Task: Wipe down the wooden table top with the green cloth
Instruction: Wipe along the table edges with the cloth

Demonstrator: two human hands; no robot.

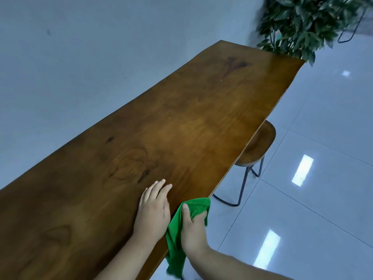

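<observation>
A long wooden surface [181, 118] runs from the near left to the far right, its grain dark with a few knots. The left hand [153, 211] lies flat on it close to the near right edge, palm down, fingers straight and together, holding nothing. Just to its right, the right hand [191, 229] clenches the green cloth [174, 245], thumb on top and fingers curled round a bunched fold. The cloth sits at the right edge of the surface, and its loose end hangs down past the edge toward the near side. A round wooden stool [260, 142] on thin metal legs stands partly tucked under the right edge, farther along. A leafy plant [306, 23] stands beyond the far end. The glossy tiled floor [323, 138] on the right reflects bright lights, and a plain pale wall [80, 47] fills the left.
</observation>
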